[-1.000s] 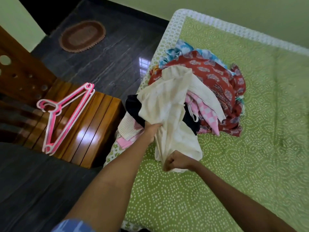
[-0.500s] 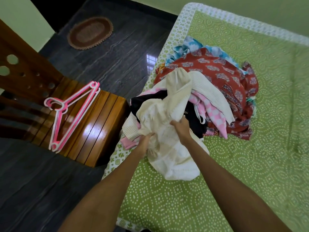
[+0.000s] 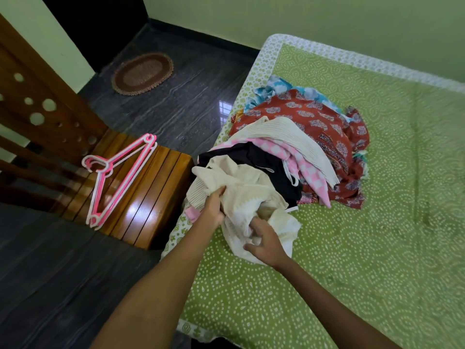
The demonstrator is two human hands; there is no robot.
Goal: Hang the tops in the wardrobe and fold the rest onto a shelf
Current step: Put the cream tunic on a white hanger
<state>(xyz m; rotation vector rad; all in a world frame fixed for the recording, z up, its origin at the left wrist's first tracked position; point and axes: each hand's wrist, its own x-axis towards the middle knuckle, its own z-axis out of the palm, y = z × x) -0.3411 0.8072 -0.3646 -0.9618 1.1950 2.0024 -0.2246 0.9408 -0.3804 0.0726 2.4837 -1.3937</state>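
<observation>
A crumpled cream garment [image 3: 246, 195] lies at the near end of a pile of clothes on the green bed [image 3: 377, 248]. My left hand [image 3: 214, 207] grips its left side. My right hand [image 3: 266, 243] rests on its lower part with the fingers spread and loosely bent. Behind it the pile holds a black garment [image 3: 254, 157], a pink checked cloth [image 3: 309, 172], a ribbed cream cloth [image 3: 289, 132], a red printed cloth [image 3: 314, 122] and a blue and white one [image 3: 276, 86]. Pink and white hangers [image 3: 118, 177] lie on the chair seat to the left.
A wooden chair [image 3: 151, 197] stands against the bed's left edge. An oval brown mat [image 3: 142, 73] lies on the dark floor [image 3: 50, 273] beyond it. A green wall runs behind the bed.
The cream garment has come down off the pile toward me and bunched up. My right hand dropped from its upper part to its lower part and loosened. My left hand kept its grip.
</observation>
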